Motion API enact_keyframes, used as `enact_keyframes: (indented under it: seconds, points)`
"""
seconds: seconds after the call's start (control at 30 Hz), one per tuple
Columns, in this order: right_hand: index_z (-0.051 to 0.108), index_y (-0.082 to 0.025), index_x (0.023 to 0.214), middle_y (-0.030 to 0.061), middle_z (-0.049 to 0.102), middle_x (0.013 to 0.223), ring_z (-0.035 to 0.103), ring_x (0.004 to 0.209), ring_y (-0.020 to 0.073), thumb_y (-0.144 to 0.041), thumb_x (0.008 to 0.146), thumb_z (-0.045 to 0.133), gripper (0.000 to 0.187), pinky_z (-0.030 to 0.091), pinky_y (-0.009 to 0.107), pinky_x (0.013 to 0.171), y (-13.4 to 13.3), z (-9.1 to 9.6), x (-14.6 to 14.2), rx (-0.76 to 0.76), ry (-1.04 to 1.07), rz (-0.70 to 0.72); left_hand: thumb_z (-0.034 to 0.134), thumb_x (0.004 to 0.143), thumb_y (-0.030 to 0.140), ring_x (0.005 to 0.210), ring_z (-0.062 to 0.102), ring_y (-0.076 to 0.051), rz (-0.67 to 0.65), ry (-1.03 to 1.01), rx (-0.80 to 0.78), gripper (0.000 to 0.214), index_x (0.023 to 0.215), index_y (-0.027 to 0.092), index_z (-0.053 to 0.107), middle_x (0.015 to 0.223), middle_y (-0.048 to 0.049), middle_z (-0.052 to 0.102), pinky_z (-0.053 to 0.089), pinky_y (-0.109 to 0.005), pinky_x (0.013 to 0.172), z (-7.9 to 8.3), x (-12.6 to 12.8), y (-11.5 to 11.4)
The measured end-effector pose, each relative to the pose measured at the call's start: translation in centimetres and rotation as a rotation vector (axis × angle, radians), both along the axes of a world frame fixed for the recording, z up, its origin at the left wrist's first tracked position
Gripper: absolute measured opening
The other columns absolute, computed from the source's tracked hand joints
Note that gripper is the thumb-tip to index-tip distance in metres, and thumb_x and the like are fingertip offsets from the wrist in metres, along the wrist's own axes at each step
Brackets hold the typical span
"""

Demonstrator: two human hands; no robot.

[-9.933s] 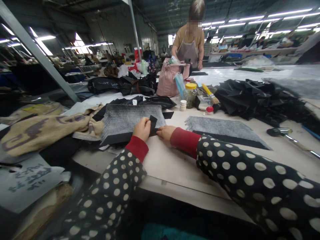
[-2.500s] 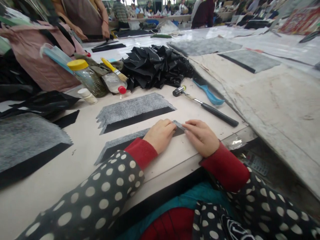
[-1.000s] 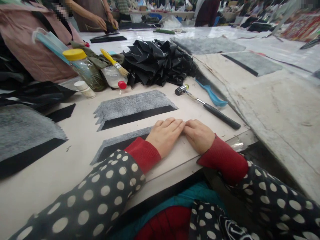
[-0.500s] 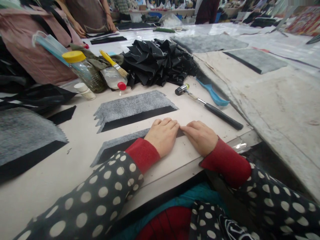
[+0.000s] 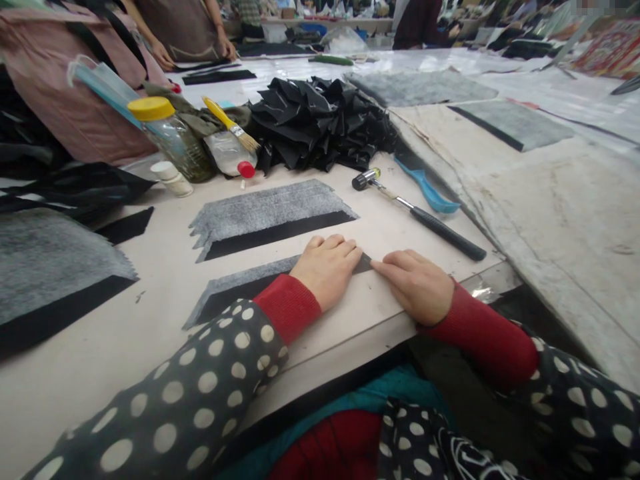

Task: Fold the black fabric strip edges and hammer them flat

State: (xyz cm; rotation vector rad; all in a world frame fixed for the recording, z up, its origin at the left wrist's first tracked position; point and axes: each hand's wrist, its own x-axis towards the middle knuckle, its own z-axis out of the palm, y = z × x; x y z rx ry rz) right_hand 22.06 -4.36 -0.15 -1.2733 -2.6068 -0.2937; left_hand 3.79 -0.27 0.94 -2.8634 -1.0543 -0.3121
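A narrow strip [image 5: 240, 293] of black material with a grey fuzzy band along its far side lies on the work board in front of me. Over its right part rests my left hand [image 5: 327, 270], fingers bent and close together, pressing the strip down; the fingertips are partly hidden. My right hand [image 5: 415, 283] is closed in a pinch at the strip's right end, just past the left fingers. Whether that end is folded, I cannot tell. Just beyond lies a stack of similar grey-and-black pieces [image 5: 273, 213], fanned at the left edge.
A hammer [image 5: 425, 223] and a blue curved tool [image 5: 433, 190] lie at right. Behind are a heap of black pieces [image 5: 320, 123], a yellow-handled brush [image 5: 233, 123], a yellow-lidded jar [image 5: 177, 147] and a small white bottle [image 5: 171, 179]. Another person [image 5: 185, 33] stands across the table.
My right hand has moved right and slightly toward me, away from the left fingers, so more of the strip's end shows between them. The left hand stays in place.
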Motion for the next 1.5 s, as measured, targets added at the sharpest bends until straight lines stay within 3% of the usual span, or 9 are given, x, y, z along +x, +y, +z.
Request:
enact_keyframes:
  seconds: [0.13,0.23,0.4,0.53,0.6,0.8,1.0,1.23,1.5]
  points:
    - [0.060,-0.005,0.102,0.0128,0.058,0.082,0.048,0.076,0.0213,-0.011,0.083,0.036,0.032,0.044,0.033,0.071,-0.6,0.0,0.4,-0.002,0.001,-0.036,0.040,0.086,0.025,0.104,0.044,-0.020,0.033,-0.036,-0.036,0.023,0.105,0.019,0.053,0.113,-0.0011,0.056,0.034,-0.037,0.081,0.0,-0.2,0.3]
    - [0.064,-0.009,0.097,0.0109,0.060,0.082,0.051,0.076,0.0198,-0.009,0.078,0.041,0.030,0.045,0.033,0.072,0.1,0.2,1.1,-0.103,0.106,-0.014,0.046,0.084,0.031,0.109,0.042,-0.020,0.082,-0.098,-0.057,0.024,0.105,0.022,0.053,0.120,-0.0004,0.051,0.034,-0.038,0.085,-0.3,-0.6,0.5]
    - [0.065,-0.017,0.092,0.0036,0.064,0.078,0.058,0.072,0.0140,-0.013,0.076,0.045,0.026,0.047,0.028,0.071,3.2,1.5,1.9,-0.530,0.416,-0.218,0.051,0.078,0.043,0.115,0.038,-0.023,0.207,-0.160,-0.105,0.043,0.113,0.018,0.048,0.129,-0.0066,0.042,0.035,-0.041,0.090,-0.9,-1.1,0.8]
    - [0.058,-0.014,0.097,0.0019,0.062,0.068,0.053,0.051,0.0093,-0.023,0.081,0.043,0.024,0.043,0.022,0.047,5.7,2.2,0.1,-0.924,0.576,-0.386,0.049,0.079,0.044,0.115,0.037,-0.023,0.232,-0.166,-0.120,0.047,0.116,0.016,0.045,0.127,-0.0077,0.045,0.034,-0.041,0.092,-1.1,-1.2,0.8]
    - [0.057,-0.014,0.089,-0.0011,0.056,0.059,0.044,0.041,0.0069,-0.029,0.081,0.045,0.021,0.035,0.021,0.039,6.7,2.2,-0.9,-0.986,0.568,-0.396,0.050,0.079,0.044,0.115,0.038,-0.023,0.233,-0.171,-0.121,0.047,0.116,0.016,0.045,0.126,-0.0077,0.045,0.033,-0.041,0.093,-1.1,-1.2,0.8]
    - [0.051,-0.016,0.070,-0.0052,0.047,0.050,0.039,0.043,0.0060,-0.044,0.073,0.054,0.028,0.030,0.020,0.042,8.2,1.4,-1.3,-0.856,0.576,-0.351,0.049,0.079,0.045,0.111,0.041,-0.023,0.225,-0.194,-0.122,0.044,0.113,0.016,0.047,0.121,-0.0067,0.049,0.034,-0.041,0.091,-1.1,-1.2,0.7]
    - [0.057,-0.015,0.077,-0.0024,0.055,0.062,0.046,0.053,0.0082,-0.043,0.067,0.057,0.030,0.037,0.022,0.050,8.1,0.8,-1.5,-0.959,0.710,-0.197,0.053,0.077,0.044,0.107,0.043,-0.022,0.216,-0.251,-0.133,0.040,0.107,0.017,0.050,0.115,-0.0059,0.052,0.035,-0.039,0.089,-1.2,-1.4,0.8]
    - [0.061,-0.014,0.080,0.0005,0.059,0.070,0.052,0.064,0.0124,-0.044,0.070,0.053,0.033,0.042,0.026,0.063,7.6,-0.2,-0.3,-0.774,0.718,-0.098,0.046,0.082,0.027,0.085,0.050,-0.019,0.268,-0.303,-0.215,0.016,0.090,0.021,0.059,0.089,-0.0024,0.057,0.040,-0.033,0.074,-0.8,-1.8,1.7]
    - [0.062,-0.015,0.091,0.0047,0.059,0.082,0.053,0.075,0.0141,-0.019,0.073,0.048,0.023,0.043,0.029,0.069,7.6,0.1,-0.3,-0.419,0.458,0.133,0.048,0.079,0.019,0.087,0.050,-0.018,0.250,-0.357,-0.246,0.019,0.093,0.022,0.060,0.093,-0.0014,0.058,0.040,-0.032,0.077,-1.2,-1.6,2.0]
